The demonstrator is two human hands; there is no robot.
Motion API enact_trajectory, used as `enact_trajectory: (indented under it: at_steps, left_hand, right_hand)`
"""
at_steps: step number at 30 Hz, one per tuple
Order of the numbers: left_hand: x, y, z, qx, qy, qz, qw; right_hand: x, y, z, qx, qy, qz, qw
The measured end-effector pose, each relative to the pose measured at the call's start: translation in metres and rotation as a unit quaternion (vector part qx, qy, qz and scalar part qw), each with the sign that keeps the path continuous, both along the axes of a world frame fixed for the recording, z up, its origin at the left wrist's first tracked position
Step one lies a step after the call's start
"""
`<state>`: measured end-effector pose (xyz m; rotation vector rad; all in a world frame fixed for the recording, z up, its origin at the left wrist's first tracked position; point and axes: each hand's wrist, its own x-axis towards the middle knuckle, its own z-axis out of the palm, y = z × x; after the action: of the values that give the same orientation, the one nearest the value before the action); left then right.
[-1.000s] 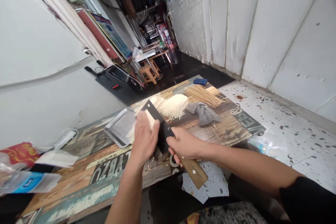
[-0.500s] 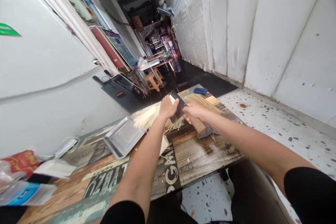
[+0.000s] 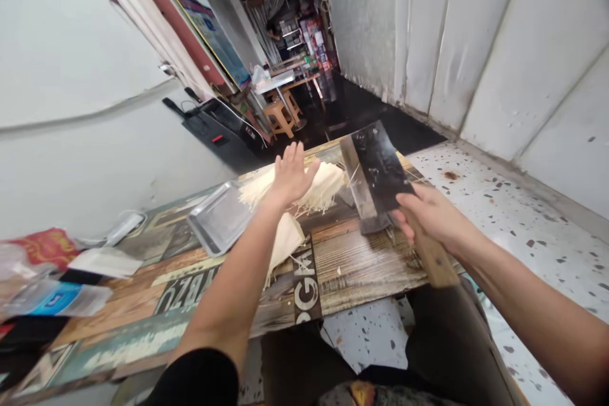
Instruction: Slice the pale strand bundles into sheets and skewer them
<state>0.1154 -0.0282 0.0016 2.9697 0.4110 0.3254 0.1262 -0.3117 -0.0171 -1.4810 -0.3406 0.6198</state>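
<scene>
My right hand (image 3: 431, 212) is wrapped around the wooden handle of a cleaver (image 3: 385, 168), whose broad dark blade with a bright edge is lifted above the right part of the table. My left hand (image 3: 291, 172) lies with fingers spread on a bundle of thin pale strands (image 3: 326, 187) that look like enoki mushrooms. A few strands stick out toward the blade. Nearer to me, a second pale bunch (image 3: 288, 238) lies by my left forearm, which partly hides it. Left of the bundle is a shallow metal tray (image 3: 221, 212).
The patterned wooden table (image 3: 352, 269) carries a plastic bottle (image 3: 61, 298), a red packet (image 3: 45, 247) and a white power strip (image 3: 124, 228) at the left. A black case (image 3: 214, 130) stands beyond the table's far edge, and stools (image 3: 280, 117) are farther back.
The cleaver has moved off the bundle, up and to the right, in my right hand. My left hand has opened out, fingers spread on the strands. The view has tilted down slightly.
</scene>
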Motion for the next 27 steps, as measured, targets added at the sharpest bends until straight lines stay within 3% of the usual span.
enact_trajectory:
  at_steps: [3, 6, 8, 11, 16, 20, 23, 27]
  left_hand:
    - [-0.079, 0.000, -0.003, -0.010, 0.051, -0.025, 0.998]
    - [-0.139, -0.005, -0.035, 0.021, 0.045, 0.024, 0.998]
    - [-0.158, -0.009, -0.057, 0.042, 0.034, 0.026, 0.998]
    - [-0.156, -0.010, -0.070, 0.067, 0.003, 0.021, 0.998]
    - [-0.109, -0.001, -0.051, 0.057, 0.015, 0.093, 0.994]
    - [-0.076, 0.003, -0.038, 0.002, 0.041, 0.110, 0.993]
    - [-0.077, 0.010, -0.031, -0.042, 0.032, 0.109, 0.993]
    - [-0.098, 0.026, -0.025, -0.109, -0.024, 0.119, 0.987]
  right_hand:
    - [-0.036, 0.000, -0.019, -0.001, 0.060, 0.087, 0.994]
    - [-0.063, 0.018, -0.042, 0.001, 0.088, 0.132, 0.987]
    - [-0.072, 0.029, -0.052, 0.004, 0.092, 0.149, 0.985]
    - [-0.075, 0.034, -0.058, -0.003, 0.092, 0.135, 0.987]
    - [-0.074, 0.024, -0.055, -0.022, 0.098, 0.086, 0.991]
    - [-0.074, 0.020, -0.055, -0.014, 0.102, 0.084, 0.991]
    - [-0.073, 0.019, -0.056, -0.009, 0.103, 0.082, 0.991]
    - [-0.072, 0.019, -0.057, -0.010, 0.092, 0.081, 0.992]
